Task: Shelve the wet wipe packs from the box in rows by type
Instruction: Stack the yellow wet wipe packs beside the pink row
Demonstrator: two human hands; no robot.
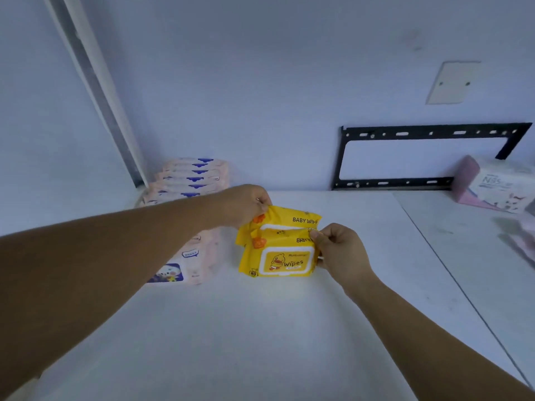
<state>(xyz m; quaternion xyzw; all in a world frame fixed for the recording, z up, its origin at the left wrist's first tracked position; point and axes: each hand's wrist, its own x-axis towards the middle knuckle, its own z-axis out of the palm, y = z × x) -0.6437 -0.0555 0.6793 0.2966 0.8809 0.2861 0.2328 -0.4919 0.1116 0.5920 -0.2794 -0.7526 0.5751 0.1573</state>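
Two yellow wipe packs stand one behind the other on the white shelf (260, 328). The front yellow pack (278, 260) shows a duck label. The rear yellow pack (292, 218) leans behind it. My left hand (246, 205) pinches the top left corner of the rear pack. My right hand (340, 253) grips the right edge of the front pack. A row of pale pink wipe packs (191, 178) runs along the left, toward the back wall; my left forearm hides part of it.
A black metal bracket (428, 131) is fixed on the back wall at the right. A pink and white tissue pack (492, 183) lies at the far right. A seam (451, 273) splits the shelf top on the right. A white post (95, 91) rises at the left.
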